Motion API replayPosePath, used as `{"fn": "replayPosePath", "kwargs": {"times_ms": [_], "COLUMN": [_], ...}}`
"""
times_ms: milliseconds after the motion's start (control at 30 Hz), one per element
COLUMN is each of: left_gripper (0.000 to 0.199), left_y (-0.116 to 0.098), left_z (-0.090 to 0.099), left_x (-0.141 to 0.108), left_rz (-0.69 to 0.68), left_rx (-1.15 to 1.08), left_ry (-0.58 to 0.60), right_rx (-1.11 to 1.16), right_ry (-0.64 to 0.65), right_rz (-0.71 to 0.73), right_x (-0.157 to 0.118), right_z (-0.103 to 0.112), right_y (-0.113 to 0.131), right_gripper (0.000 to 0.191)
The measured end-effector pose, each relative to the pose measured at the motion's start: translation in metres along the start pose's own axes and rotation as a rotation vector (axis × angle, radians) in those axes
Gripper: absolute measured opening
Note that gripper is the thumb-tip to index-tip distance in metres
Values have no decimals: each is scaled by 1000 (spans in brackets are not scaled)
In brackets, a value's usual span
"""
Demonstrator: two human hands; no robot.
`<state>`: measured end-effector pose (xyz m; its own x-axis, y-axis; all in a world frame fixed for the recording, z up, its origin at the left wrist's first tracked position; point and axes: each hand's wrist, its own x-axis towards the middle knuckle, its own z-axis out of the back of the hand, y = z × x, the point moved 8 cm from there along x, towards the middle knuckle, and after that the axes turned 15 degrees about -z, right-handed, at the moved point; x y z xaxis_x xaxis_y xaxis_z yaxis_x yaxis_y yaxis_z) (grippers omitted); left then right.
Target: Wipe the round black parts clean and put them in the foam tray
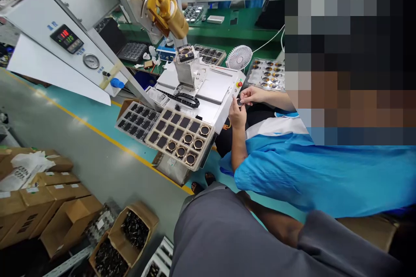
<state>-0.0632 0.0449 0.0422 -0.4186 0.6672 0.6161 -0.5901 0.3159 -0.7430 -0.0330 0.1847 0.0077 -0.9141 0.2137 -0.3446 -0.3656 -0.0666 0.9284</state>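
Neither of my own hands shows in the head view. Grey cloth [221, 229] of my clothing fills the bottom middle, with a bare limb [276, 223] beside it. The hands [239, 106] at the right of the machine belong to a co-worker in a blue and white shirt [292, 169]. Their fingertips pinch a small dark part, too small to name. Nearest to those hands is a white bench machine [211, 88] with a red button. At its front edge lies a tray [152, 140] of dark square pieces and several round gold-rimmed watch cases [187, 139].
A grey control box [73, 47] with display and gauge stands left of a gold press head [169, 13]. A white fan [239, 57] and a tray of round parts [264, 73] are behind. Cardboard boxes [71, 225] and boxes of black parts [134, 229] line the lower left floor.
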Motion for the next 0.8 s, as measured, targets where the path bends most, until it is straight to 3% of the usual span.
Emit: {"fn": "replayPosePath", "kwargs": {"times_ms": [133, 233, 333, 400, 533, 600, 633, 700, 800], "left_gripper": [36, 36, 37, 37, 37, 37, 37, 36, 36], "left_y": [-7, -5, 0, 5, 17, 23, 27, 33, 40], "left_z": [-18, -20, -22, -26, -35, -39, -42, -46, -53], "left_x": [1, 1, 2, 3, 3, 2, 1, 1, 2], "left_rz": [-202, -288, -332, -346, -343, -333, -326, -310, -290], "left_rx": [104, 158, 193, 212, 242, 254, 259, 266, 266], "left_ry": [458, 600, 625, 622, 594, 574, 562, 535, 481], "right_rx": [-159, -285, -430, -523, -724, -1158, -1325, -1609, -1937], "right_ry": [-24, -86, -194, -285, -474, -818, -898, -995, -1060], "right_rz": [20, 43, 61, 71, 80, -16, -41, -90, -140], "right_x": [13, 14, 12, 14, 30, 33, 34, 36, 36], "right_z": [9, 19, 28, 23, -32, -60, -77, -98, -104], "right_y": [-11, -13, -18, -24, -39, -39, -38, -35, -33], "right_gripper": [52, 54, 55, 57, 43, 44, 44, 43, 44]}}
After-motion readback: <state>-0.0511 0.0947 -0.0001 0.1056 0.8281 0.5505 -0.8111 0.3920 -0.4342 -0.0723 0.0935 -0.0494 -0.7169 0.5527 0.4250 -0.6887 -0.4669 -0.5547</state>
